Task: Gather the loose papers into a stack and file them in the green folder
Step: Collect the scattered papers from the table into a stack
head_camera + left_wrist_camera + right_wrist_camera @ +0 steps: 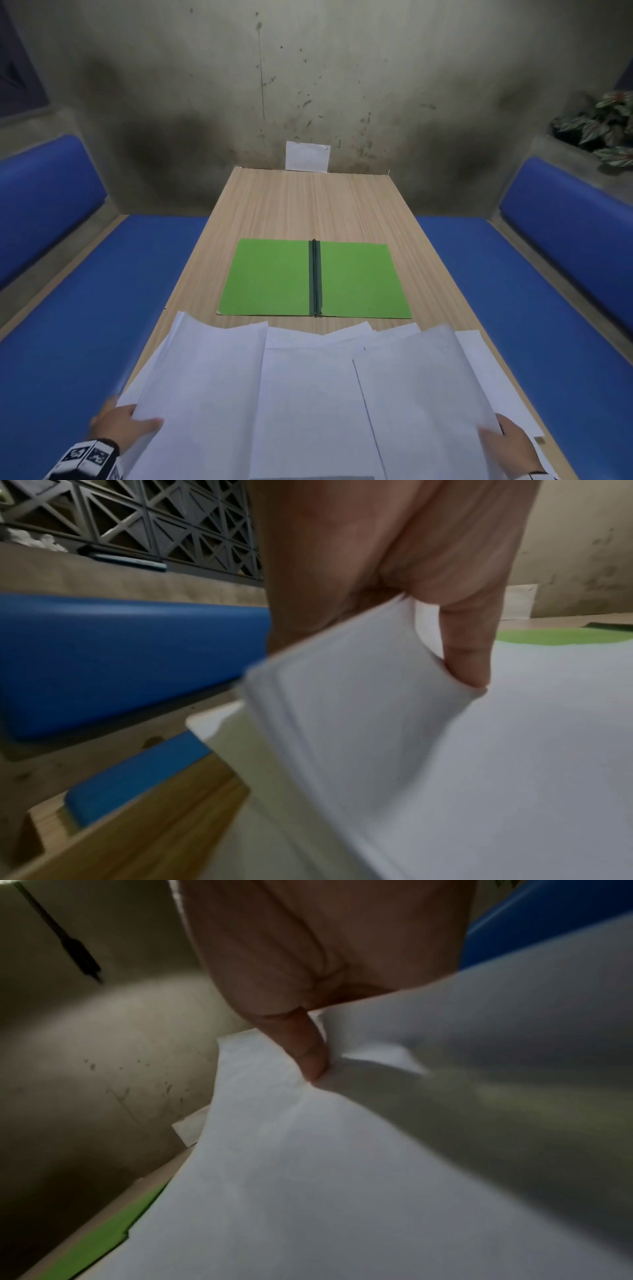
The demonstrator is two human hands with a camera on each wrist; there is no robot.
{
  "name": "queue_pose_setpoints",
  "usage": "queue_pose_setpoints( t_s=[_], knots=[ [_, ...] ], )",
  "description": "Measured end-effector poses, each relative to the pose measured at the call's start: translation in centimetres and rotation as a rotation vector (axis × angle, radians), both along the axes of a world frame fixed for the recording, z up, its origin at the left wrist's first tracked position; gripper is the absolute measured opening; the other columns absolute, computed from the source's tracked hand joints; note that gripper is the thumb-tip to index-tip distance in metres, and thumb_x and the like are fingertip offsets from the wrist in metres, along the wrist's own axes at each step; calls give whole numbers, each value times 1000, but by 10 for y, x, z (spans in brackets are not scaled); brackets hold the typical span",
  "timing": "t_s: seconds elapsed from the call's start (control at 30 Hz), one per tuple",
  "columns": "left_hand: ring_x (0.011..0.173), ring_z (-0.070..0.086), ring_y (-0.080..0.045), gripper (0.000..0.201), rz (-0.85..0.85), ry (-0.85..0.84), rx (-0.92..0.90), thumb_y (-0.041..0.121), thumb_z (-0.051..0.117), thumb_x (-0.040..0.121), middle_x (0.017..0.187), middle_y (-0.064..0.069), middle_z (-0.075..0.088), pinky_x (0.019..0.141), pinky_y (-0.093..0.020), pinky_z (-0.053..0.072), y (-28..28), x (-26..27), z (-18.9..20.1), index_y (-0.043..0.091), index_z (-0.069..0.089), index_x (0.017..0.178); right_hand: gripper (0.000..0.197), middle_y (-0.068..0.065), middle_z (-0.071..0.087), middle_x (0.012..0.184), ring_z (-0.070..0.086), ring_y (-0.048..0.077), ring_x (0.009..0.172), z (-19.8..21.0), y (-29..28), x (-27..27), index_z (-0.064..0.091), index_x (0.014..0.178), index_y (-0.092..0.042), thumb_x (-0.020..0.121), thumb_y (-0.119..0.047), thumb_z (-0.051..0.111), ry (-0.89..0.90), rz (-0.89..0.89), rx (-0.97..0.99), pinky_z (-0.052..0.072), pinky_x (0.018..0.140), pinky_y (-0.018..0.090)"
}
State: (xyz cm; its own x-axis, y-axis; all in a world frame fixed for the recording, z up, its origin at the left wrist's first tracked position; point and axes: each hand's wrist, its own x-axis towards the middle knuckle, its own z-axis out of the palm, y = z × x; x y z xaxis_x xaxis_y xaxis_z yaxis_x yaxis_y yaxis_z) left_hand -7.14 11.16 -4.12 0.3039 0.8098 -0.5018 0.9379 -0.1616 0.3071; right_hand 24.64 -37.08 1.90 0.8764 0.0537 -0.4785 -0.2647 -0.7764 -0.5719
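Observation:
Several loose white papers (308, 394) lie fanned and overlapping across the near end of the wooden table (308, 205). My left hand (123, 426) grips the left edge of the sheets, thumb on top; the left wrist view shows the thumb (466, 653) pressing a bent bundle of papers (359, 696). My right hand (510, 445) pinches the right edge of the sheets, its thumb (308, 1053) on the paper (342, 1177). The green folder (267, 277) lies open and flat in the middle of the table, its dark spine (315, 277) pointing away from me, just beyond the papers.
Blue padded benches (85, 308) (548, 291) run along both sides of the table. A white card (307, 156) leans on the stained wall at the far end. A potted plant (606, 126) sits on a ledge at the upper right.

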Motion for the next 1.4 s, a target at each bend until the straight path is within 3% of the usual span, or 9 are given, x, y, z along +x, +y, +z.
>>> queue_pose_setpoints(
  t_s=[0.17,0.57,0.73,0.83,0.93,1.0,1.1,1.2,1.4],
  knots=[
    [126,42,-31,76,16,20,42,60,69,55,142,-11,40,106,-40,35,10,-9,-4,16,64,117,14,18,59,87,51,26,83,8,29,-9,61,80,-3,90,1,52,-31,28,179,34,63,32],
    [103,60,-32,34,-190,-197,226,19,70,79,109,-16,68,84,-38,44,-15,9,73,3,66,109,31,-12,49,67,49,9,66,-18,110,-28,40,62,-31,89,-29,56,-99,505,-24,33,53,12],
    [90,61,-16,32,-440,-376,284,23,67,81,96,8,66,76,-32,47,-33,15,148,47,51,95,39,4,44,83,42,19,78,-33,90,-9,27,56,-29,88,-26,50,-134,525,-243,31,57,28],
    [92,61,-7,69,-551,-387,201,24,70,79,97,9,67,83,-33,50,-38,21,185,63,31,120,39,6,50,74,47,22,72,-28,67,5,35,51,-24,86,-17,51,-152,336,-249,33,59,27],
    [84,69,-5,52,-569,-464,-38,12,71,78,89,7,75,77,-24,55,-49,40,213,53,59,106,28,8,55,66,62,29,79,-24,40,14,51,53,-14,82,-15,55,-71,189,-235,39,58,26],
    [74,72,-10,26,-585,-430,-194,10,73,75,80,5,76,67,-21,55,-56,62,222,35,72,84,23,17,64,98,61,32,105,-28,25,15,67,84,-9,80,-28,54,25,187,-268,47,79,31],
    [69,70,-5,13,-625,-268,-334,16,74,73,74,7,75,66,-19,53,-61,90,213,21,71,85,52,12,30,152,34,25,138,-38,17,6,52,132,-11,87,-37,52,76,216,-351,29,114,32],
    [73,62,6,20,-757,-93,-223,14,65,79,89,11,71,69,-11,47,-69,122,176,24,65,96,54,5,22,156,30,23,140,-35,22,-4,51,133,-18,85,-41,53,64,218,-367,27,116,33],
    [125,45,-22,40,-955,92,65,19,50,86,135,-8,48,102,-26,35,-94,183,72,16,54,125,44,-2,47,137,46,20,124,-22,20,-7,51,123,-19,82,-36,54,46,171,-349,33,106,37]
  ],
)
